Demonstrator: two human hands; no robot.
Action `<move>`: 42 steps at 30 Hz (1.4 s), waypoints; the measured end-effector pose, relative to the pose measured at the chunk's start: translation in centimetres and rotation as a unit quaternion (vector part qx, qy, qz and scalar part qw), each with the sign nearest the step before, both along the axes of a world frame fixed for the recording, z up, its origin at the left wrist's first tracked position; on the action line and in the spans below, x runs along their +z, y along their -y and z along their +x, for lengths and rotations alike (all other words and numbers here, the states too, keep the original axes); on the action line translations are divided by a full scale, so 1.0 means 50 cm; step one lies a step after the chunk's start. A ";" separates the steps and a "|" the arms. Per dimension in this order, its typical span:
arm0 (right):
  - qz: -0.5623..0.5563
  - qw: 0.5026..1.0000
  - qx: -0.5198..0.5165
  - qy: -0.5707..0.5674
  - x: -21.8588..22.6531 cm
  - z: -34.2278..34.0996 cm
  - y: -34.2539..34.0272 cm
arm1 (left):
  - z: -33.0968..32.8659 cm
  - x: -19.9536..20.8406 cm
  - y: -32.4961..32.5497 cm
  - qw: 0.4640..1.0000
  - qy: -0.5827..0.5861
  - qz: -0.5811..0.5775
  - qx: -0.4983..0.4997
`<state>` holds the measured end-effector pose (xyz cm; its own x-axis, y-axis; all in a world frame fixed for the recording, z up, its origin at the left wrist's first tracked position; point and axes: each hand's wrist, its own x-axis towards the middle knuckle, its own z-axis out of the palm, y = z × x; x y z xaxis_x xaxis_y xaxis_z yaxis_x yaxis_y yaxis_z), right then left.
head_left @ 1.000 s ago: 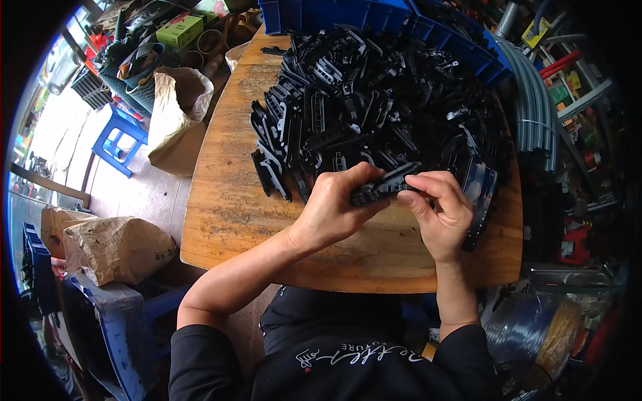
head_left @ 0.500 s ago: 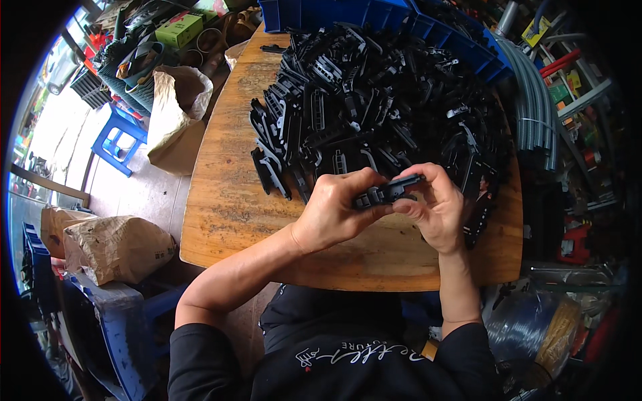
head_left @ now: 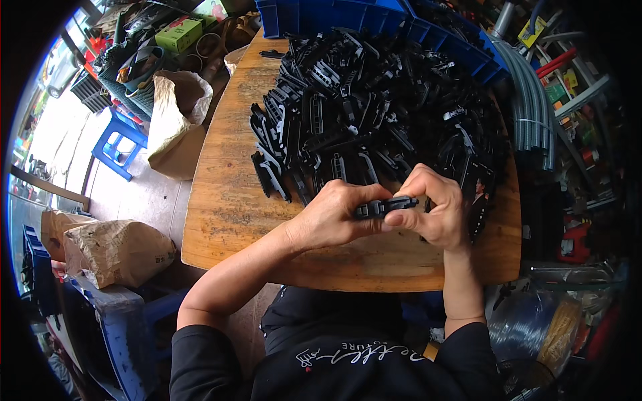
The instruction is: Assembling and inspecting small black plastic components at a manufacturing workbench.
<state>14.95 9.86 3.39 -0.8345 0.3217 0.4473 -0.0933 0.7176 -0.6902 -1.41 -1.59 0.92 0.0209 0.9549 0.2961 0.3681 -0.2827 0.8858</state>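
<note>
My left hand (head_left: 329,215), nearly closed, pinches one end of a slim black plastic part (head_left: 380,208) while my right hand (head_left: 440,212), thumb and fingers curled in a half-open arch, grips the other. I hold the piece above a worn wooden table (head_left: 224,224), on the near side of a heap of black parts (head_left: 374,110), blue plastic crates (head_left: 328,19) beyond.

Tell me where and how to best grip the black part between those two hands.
Best held, I'd judge, by the long edges near each end, coming from left and right. The black part is narrow and lies roughly crosswise; the left hand grips it toward its left end, the right hand toward its right tip.
</note>
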 end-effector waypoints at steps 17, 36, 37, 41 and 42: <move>0.026 0.999 -0.033 0.021 0.078 0.030 -0.012 | -0.038 0.019 -0.015 0.941 0.318 -0.104 0.043; -0.005 0.988 -0.142 0.063 0.023 0.063 0.060 | -0.016 -0.010 -0.019 0.929 0.323 -0.176 0.030; -0.011 0.990 -0.123 0.072 0.029 0.055 0.051 | -0.019 -0.011 -0.019 0.925 0.325 -0.196 0.018; -0.049 0.998 -0.047 0.016 0.036 0.021 0.024 | -0.004 0.007 -0.011 0.921 0.298 -0.238 0.074; -0.047 0.998 -0.047 0.017 0.036 0.021 0.021 | -0.003 0.008 -0.011 0.922 0.299 -0.237 0.073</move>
